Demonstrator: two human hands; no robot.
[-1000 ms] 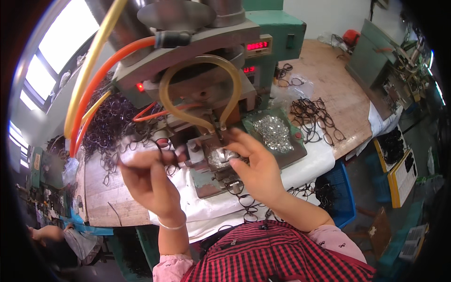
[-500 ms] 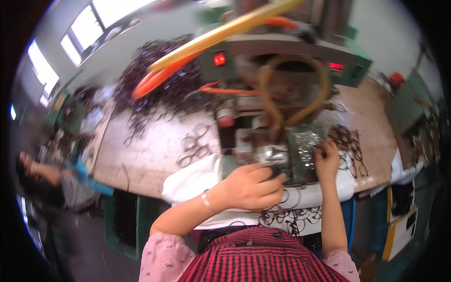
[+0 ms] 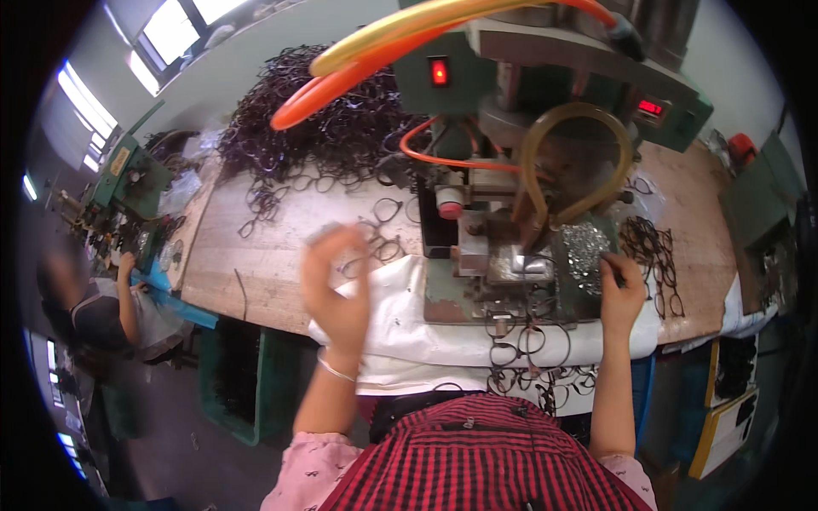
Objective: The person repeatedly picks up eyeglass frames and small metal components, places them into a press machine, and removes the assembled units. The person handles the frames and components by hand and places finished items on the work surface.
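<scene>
My left hand [image 3: 335,289] is raised over the table beside a few dark eyeglass frames [image 3: 388,247]. Motion smears its fingers, so I cannot tell if they hold anything. At the right edge of a tray of small shiny metal pieces [image 3: 583,255], my right hand [image 3: 625,294] has its fingers pinched together; a small dark bit shows at them, too unclear to name. Between my hands stands a press machine [image 3: 473,255] with a metal fixture [image 3: 521,266]. An eyeglass frame [image 3: 532,339] lies at the machine's front edge, above more frames hanging over the white cloth [image 3: 392,328].
A big heap of dark eyeglass frames [image 3: 307,119] rises at the back left. More frames [image 3: 652,255] lie right of the tray. Orange and yellow hoses [image 3: 375,64] arch overhead. A green bin [image 3: 234,383] stands below at left, and another person [image 3: 106,311] sits beyond it.
My left hand has left the front of the machine and swung left toward the loose frames. An eyeglass frame now shows where it was. My right hand stays by the metal pieces.
</scene>
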